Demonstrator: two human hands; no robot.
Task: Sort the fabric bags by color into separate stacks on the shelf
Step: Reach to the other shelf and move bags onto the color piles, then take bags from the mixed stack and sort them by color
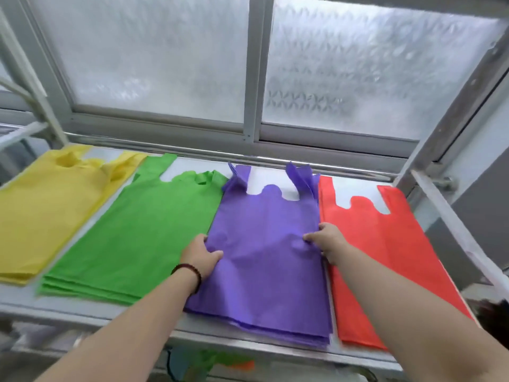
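Pinching the purple stack [264, 244] at both side edges, left hand [199, 255] and right hand [329, 241] gripping. Likely handling light, limp, slippery; gripping edges, keeping layers flat

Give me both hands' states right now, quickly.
Left hand: grips the left edge of the top purple fabric bag.
Right hand: pinches the same bag's right edge.

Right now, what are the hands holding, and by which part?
Both hold the top purple bag at mid-length: left hand on its left edge, right hand pinching its right edge.
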